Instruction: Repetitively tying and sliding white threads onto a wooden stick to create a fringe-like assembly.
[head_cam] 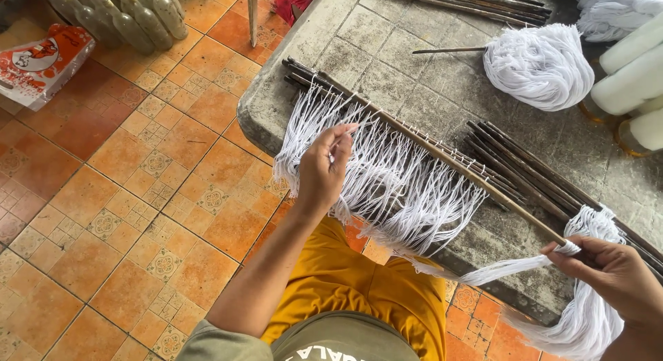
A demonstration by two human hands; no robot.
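A long dark stick [442, 154] lies across the grey stone table [387, 50], with many loops of white string [394, 181] hanging from it over the table's edge. My left hand [323, 169] pinches strands of that fringe near the stick's left part. My right hand [611, 272] grips a thick bundle of white string [504, 270] at the stick's right end, and more of it hangs below the hand. I sit with yellow trousers [352, 285] under the table edge.
A loose skein of white string [540, 65] lies at the table's back right, beside white candles [632, 71]. Bundles of dark sticks [525, 171] lie on the table. Bottles [131, 16] and an orange bag [41, 61] sit on the tiled floor at left.
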